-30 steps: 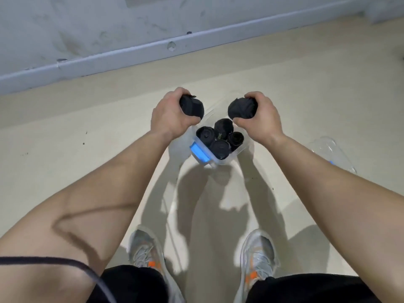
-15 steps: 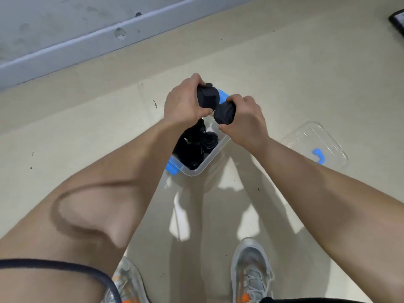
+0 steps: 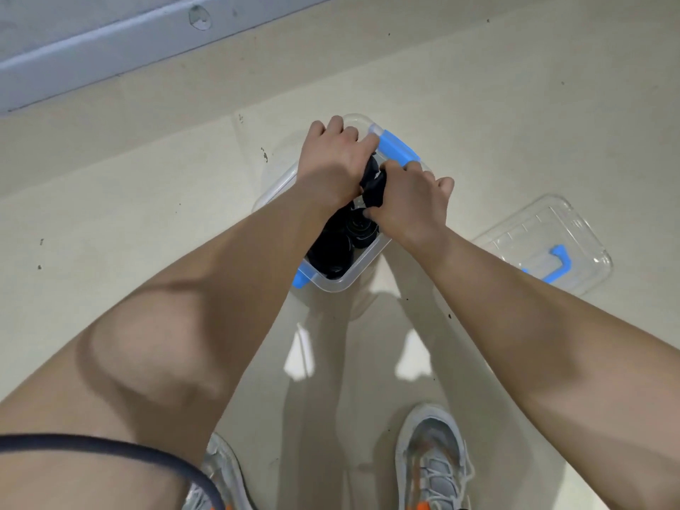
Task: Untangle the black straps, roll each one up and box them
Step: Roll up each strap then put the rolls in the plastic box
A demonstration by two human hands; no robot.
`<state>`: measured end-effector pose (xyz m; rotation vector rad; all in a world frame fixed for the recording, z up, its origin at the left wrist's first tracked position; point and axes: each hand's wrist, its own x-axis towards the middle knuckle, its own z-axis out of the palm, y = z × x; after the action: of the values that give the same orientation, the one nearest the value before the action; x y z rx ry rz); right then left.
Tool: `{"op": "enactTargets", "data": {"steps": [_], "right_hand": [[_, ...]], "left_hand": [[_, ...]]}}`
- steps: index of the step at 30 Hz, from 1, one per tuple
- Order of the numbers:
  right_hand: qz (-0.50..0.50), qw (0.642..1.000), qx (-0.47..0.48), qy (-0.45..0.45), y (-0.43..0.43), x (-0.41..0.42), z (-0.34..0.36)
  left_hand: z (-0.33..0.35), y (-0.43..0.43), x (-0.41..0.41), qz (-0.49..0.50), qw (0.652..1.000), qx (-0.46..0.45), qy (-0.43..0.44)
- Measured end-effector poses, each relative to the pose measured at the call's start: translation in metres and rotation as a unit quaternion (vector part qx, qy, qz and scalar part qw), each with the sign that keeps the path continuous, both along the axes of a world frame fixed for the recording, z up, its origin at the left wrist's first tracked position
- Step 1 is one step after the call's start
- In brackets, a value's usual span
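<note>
A clear plastic box (image 3: 362,268) with blue latches stands on the floor, holding several rolled black straps (image 3: 333,250). My left hand (image 3: 333,163) and my right hand (image 3: 408,198) are side by side over the far end of the box. Each grips a rolled black strap (image 3: 373,187), and the two rolls are pressed together between the hands, down at the box's rim. Most of both rolls is hidden by my fingers.
The box's clear lid (image 3: 552,244) with a blue handle lies on the floor to the right. A grey wall base (image 3: 92,57) runs along the far left. My two shoes (image 3: 434,458) stand near the bottom edge. A dark cable (image 3: 110,445) crosses my left arm.
Both hands came together from either side of the box and lowered their rolled straps into its far end. The view has moved closer to the box.
</note>
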<state>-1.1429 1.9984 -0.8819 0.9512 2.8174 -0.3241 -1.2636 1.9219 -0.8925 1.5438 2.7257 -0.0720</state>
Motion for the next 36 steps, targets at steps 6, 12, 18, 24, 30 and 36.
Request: {"op": "enactTargets", "data": {"steps": [6, 12, 18, 24, 30, 36], "right_hand": [[0.024, 1.0, -0.008, 0.003, 0.003, 0.004, -0.002], [0.015, 0.999, 0.031, -0.005, -0.002, 0.004, -0.014], [0.034, 0.992, 0.121, -0.001, -0.007, 0.005, -0.011], [0.034, 0.996, 0.086, -0.003, -0.013, 0.017, -0.011], [0.037, 0.995, 0.028, -0.091, -0.027, 0.017, 0.0], [-0.1, 0.989, -0.013, 0.11, -0.028, 0.079, 0.024]], "left_hand": [[-0.006, 0.006, 0.006, -0.002, 0.998, -0.019, -0.059], [-0.016, -0.015, 0.004, 0.036, 0.98, 0.057, -0.186], [-0.022, -0.026, 0.022, 0.105, 0.979, 0.132, -0.111], [-0.011, -0.039, 0.029, 0.116, 0.978, 0.095, -0.146], [0.009, -0.045, 0.041, 0.048, 0.988, -0.003, -0.144], [0.051, -0.031, 0.105, 0.129, 0.959, 0.127, -0.218]]}}
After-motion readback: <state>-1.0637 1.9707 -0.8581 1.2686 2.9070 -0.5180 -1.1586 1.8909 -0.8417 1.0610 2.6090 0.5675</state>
